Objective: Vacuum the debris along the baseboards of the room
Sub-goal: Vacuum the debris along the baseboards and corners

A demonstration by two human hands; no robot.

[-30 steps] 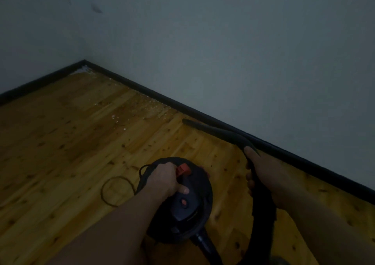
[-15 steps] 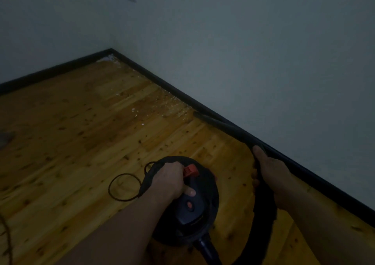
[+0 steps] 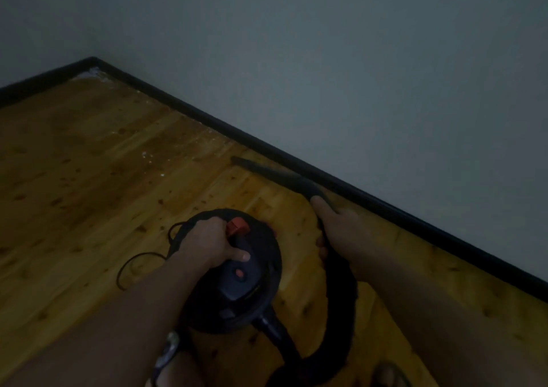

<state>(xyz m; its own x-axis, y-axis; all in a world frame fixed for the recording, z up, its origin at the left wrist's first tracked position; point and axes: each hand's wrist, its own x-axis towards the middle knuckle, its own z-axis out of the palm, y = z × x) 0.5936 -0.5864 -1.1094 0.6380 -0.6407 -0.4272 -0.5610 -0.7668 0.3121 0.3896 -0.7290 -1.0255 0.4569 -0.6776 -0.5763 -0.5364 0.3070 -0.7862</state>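
A round black canister vacuum (image 3: 255, 294) with a red knob sits low over the wooden floor. My left hand (image 3: 207, 244) grips its top handle. My right hand (image 3: 338, 223) holds the black hose, whose narrow crevice nozzle (image 3: 261, 168) points left along the black baseboard (image 3: 385, 208). Pale debris (image 3: 151, 156) is scattered on the floor beyond the nozzle tip, and more debris (image 3: 92, 72) lies in the corner. The hose (image 3: 338, 312) loops back under my right forearm to the canister.
A thin black power cord (image 3: 133, 263) curls on the wooden floor (image 3: 74, 194) left of the canister. Grey walls (image 3: 355, 75) meet at the far left corner. My sandalled feet (image 3: 388, 373) show at the bottom edge. The room is dim.
The view has shifted, so the corner and debris patch now sit nearer the nozzle. Both hands keep their grips on handle and hose, and the nozzle stays along the baseboard.
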